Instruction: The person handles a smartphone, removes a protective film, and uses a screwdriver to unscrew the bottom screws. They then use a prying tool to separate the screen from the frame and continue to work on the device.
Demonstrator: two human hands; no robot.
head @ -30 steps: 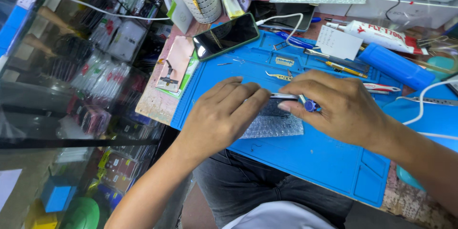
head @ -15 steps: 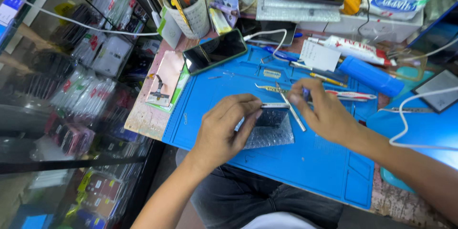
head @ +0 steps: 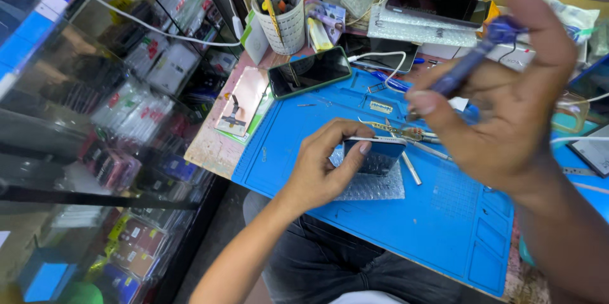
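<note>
The left hand (head: 320, 174) clamps the phone (head: 374, 154) on the mat (head: 438, 215), steadying it. The right hand (head: 507, 107) pinches a screwdriver (head: 472, 63) aloft.

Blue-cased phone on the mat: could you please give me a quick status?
Left hand grips blue-cased phone over blue silicone mat. Right hand raised, holding blue-handled screwdriver. Nothing blocking.
</note>
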